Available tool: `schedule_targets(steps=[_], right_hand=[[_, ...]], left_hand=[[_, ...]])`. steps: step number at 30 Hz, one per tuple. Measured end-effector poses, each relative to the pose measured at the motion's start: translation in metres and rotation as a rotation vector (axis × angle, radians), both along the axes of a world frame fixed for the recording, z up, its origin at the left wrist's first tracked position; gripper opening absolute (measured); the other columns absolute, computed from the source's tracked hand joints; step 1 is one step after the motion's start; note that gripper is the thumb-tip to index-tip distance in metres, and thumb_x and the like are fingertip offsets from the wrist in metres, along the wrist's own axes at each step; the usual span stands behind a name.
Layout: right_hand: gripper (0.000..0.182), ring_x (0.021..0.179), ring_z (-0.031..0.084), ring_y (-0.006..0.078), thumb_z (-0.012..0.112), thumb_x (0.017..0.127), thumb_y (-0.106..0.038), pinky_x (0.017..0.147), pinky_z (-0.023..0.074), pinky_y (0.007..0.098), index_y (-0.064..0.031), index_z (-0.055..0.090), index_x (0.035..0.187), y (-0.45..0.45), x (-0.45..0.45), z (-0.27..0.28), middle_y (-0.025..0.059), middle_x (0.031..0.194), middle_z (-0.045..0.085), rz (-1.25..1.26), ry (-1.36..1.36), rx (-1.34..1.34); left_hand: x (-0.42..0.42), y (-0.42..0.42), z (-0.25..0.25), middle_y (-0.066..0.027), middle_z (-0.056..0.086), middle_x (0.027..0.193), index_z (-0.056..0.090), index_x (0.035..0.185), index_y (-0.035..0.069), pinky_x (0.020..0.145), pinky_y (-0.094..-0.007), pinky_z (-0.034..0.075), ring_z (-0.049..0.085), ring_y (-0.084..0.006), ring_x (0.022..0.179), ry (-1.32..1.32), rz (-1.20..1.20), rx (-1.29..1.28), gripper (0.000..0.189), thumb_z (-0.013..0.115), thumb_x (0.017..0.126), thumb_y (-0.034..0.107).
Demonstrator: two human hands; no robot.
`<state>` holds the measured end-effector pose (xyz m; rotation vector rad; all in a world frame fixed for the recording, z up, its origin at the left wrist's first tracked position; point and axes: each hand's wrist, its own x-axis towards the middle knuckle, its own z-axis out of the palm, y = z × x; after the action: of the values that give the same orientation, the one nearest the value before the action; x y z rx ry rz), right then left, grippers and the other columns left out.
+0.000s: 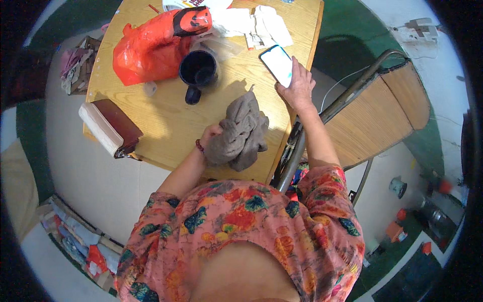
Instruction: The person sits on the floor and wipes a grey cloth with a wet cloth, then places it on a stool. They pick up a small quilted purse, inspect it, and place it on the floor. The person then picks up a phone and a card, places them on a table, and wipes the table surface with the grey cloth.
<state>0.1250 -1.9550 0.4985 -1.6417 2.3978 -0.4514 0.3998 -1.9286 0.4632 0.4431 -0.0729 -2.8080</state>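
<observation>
A bunched grey-brown cloth (243, 130) is gripped at its left side by my left hand (212, 135), low over the front of the wooden table (158, 120). The cloth covers part of that hand's fingers. At the table's right side, my right hand (298, 85) holds a smartphone (277, 64) by its near right edge. The phone's screen is lit, and its far end points up and to the left. A dark mug (198, 70) stands left of the phone, its handle towards me.
A red plastic bag (151, 53) lies behind the mug, near white cloths (268, 26). On the table's left edge rests a brown and white purse (111, 126). A metal-framed wooden chair (377, 113) stands close on the right. Boxed clothes (77, 68) sit on the floor.
</observation>
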Motion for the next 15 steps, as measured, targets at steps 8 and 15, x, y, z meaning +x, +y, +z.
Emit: schedule_targets(steps=[8,15], right_hand=[[0.087,0.110,0.040,0.0356,0.072,0.062,-0.027,0.095,0.0275,0.0461,-0.0029,0.028,0.132,0.009,-0.005,-0.011,0.0192,0.121,0.044,0.056,0.043,-0.240],[0.085,0.109,0.044,0.0304,0.073,0.065,-0.034,0.085,0.0424,0.0416,-0.0029,0.030,0.132,0.073,0.032,0.036,0.0142,0.127,0.041,-0.092,-0.966,-0.163]], left_hand=[[0.004,0.001,0.003,-0.0172,0.052,0.117,0.041,0.123,-0.002,0.093,-0.0407,0.040,0.052,-0.0299,0.105,-0.027,0.008,0.026,0.063,0.051,0.067,0.026],[0.004,0.002,0.005,-0.0166,0.052,0.117,0.040,0.124,-0.001,0.093,-0.0402,0.041,0.053,-0.0292,0.105,0.000,-0.018,0.041,0.064,0.053,0.067,0.025]])
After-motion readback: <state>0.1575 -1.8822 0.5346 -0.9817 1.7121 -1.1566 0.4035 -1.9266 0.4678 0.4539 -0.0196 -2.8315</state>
